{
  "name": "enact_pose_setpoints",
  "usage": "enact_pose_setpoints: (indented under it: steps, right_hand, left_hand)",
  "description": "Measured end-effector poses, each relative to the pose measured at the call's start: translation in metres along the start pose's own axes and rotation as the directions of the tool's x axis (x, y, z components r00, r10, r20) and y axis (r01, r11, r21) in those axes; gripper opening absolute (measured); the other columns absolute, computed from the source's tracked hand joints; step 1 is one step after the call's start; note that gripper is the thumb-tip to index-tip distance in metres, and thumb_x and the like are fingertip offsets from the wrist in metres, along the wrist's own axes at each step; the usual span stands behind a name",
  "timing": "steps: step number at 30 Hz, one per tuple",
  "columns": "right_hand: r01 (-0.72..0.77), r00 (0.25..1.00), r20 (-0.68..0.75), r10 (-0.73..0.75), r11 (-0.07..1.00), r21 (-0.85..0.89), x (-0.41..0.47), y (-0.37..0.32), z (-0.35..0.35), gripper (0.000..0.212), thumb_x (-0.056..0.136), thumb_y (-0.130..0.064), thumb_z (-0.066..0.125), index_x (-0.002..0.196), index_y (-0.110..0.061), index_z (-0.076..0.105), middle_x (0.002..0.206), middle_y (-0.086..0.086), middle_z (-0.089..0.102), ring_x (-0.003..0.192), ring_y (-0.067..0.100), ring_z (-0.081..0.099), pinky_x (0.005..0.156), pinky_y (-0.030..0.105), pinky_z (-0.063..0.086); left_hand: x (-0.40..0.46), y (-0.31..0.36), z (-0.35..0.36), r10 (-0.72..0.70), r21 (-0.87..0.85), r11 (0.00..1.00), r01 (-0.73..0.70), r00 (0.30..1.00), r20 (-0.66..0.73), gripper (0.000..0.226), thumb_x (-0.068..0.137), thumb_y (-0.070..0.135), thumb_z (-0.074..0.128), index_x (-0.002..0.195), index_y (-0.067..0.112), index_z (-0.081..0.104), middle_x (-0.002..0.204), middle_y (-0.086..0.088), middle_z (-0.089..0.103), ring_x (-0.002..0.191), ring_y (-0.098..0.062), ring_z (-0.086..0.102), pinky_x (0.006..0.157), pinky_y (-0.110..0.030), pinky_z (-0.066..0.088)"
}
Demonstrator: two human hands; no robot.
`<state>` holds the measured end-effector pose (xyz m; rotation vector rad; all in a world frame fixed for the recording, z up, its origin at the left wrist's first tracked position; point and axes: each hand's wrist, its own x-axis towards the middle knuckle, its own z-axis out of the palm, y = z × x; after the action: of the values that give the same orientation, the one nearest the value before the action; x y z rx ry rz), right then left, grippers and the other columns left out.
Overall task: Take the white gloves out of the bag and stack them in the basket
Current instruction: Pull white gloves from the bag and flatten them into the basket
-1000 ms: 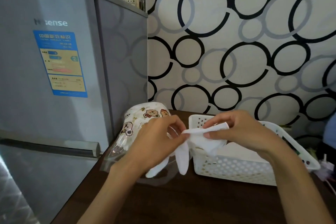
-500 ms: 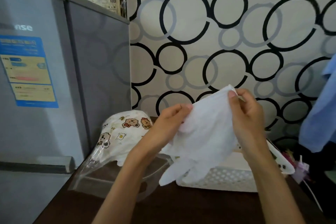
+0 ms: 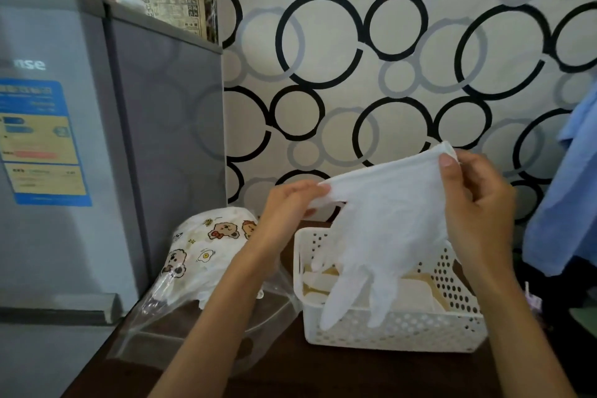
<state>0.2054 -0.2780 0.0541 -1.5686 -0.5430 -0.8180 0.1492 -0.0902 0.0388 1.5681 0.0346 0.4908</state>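
- Basket [image 3: 387, 333] top open; glove [image 3: 381, 223] stretched between left hand [image 3: 287, 207] and right hand [image 3: 478, 203] hangs over the opening, fingertips inside
- Bag [image 3: 206, 262] just left of basket, narrow gap between
- Fridge [image 3: 97, 155] walls off left side
- Counter [image 3: 323, 375] front strip bare below basket
- Blue cloth [image 3: 568, 187] hangs at right

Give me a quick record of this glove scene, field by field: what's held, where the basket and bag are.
held: thin white glove, spread out above the basket, fingers hanging down
left hand: pinches one cuff corner
right hand: pinches the other cuff corner
white perforated plastic basket: on dark table, below the glove
clear cartoon-print bag: left of basket
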Motion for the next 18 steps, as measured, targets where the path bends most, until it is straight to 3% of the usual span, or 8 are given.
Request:
enact_pose_setpoints:
  steps: [2,4,7,10,13,15,18]
  right_hand:
    - [0.032,0.999,0.02,-0.032,0.999,-0.009,0.009,-0.001,-0.003,0.016,0.097,-0.028,0.049,0.086,-0.036,0.058,0.081,-0.011,0.061,0.07,0.003,0.053,0.061,0.017,0.044]
    - [0.023,0.998,0.064,-0.019,0.998,-0.053,0.019,0.001,-0.005,0.015,0.097,-0.026,0.05,0.085,-0.033,0.057,0.082,-0.01,0.061,0.073,0.005,0.056,0.063,0.018,0.046]
    - [-0.045,0.986,0.157,0.06,0.994,-0.1,0.027,0.005,-0.008,0.019,0.095,-0.022,0.053,0.08,-0.033,0.056,0.081,-0.012,0.061,0.073,0.003,0.057,0.064,0.017,0.045]
    - [-0.114,0.972,0.194,0.134,0.988,-0.108,0.022,0.01,-0.01,0.016,0.095,-0.022,0.053,0.081,-0.029,0.058,0.081,-0.012,0.062,0.075,0.002,0.058,0.063,0.018,0.045]
    - [-0.147,0.975,0.149,0.165,0.982,-0.121,0.005,0.017,0.0,0.015,0.098,-0.027,0.046,0.091,-0.018,0.057,0.078,0.001,0.063,0.068,0.015,0.057,0.061,0.027,0.046]
    - [-0.163,0.98,0.096,0.174,0.98,-0.116,-0.007,0.018,0.011,0.016,0.099,-0.028,0.041,0.092,-0.018,0.051,0.068,0.001,0.053,0.055,0.004,0.047,0.049,0.013,0.036]
    - [-0.214,0.975,0.059,0.215,0.977,-0.016,-0.02,0.018,0.024,0.017,0.1,-0.028,0.038,0.094,-0.016,0.049,0.062,-0.004,0.045,0.044,-0.003,0.043,0.04,0.009,0.032]
  left_hand:
    - [0.013,0.003,0.009,-0.049,-0.078,0.996,0.046,0.998,-0.028,0.008,0.091,0.024,0.059,0.088,0.025,0.066,0.1,0.004,0.067,0.101,-0.013,0.062,0.092,-0.028,0.05]
    - [0.023,0.001,0.022,-0.072,-0.114,0.991,0.069,0.997,-0.015,0.01,0.096,0.023,0.05,0.096,0.023,0.06,0.108,0.0,0.065,0.103,-0.014,0.063,0.093,-0.03,0.048]
    - [0.033,-0.012,0.043,-0.06,-0.029,0.998,0.057,0.994,-0.09,0.016,0.1,0.024,0.037,0.1,0.021,0.053,0.108,-0.001,0.062,0.098,-0.013,0.063,0.082,-0.03,0.048]
    - [0.03,-0.027,0.055,-0.003,0.031,0.999,0.009,0.98,-0.2,0.021,0.103,0.029,0.031,0.106,0.019,0.049,0.1,0.0,0.058,0.095,-0.019,0.059,0.085,-0.036,0.05]
    - [0.023,-0.033,0.056,0.186,0.172,0.976,-0.137,0.931,-0.315,0.024,0.103,0.035,0.028,0.103,0.019,0.046,0.081,0.006,0.052,0.076,-0.012,0.052,0.077,-0.038,0.048]
    - [0.022,-0.029,0.052,0.356,0.308,0.917,-0.252,0.866,-0.352,0.021,0.103,0.036,0.029,0.098,0.022,0.045,0.072,0.008,0.049,0.063,-0.005,0.047,0.065,-0.032,0.044]
    - [0.021,-0.014,0.041,0.59,0.545,0.754,-0.367,0.744,-0.314,0.019,0.103,0.035,0.029,0.104,0.027,0.047,0.062,0.008,0.048,0.053,-0.006,0.045,0.054,-0.027,0.042]
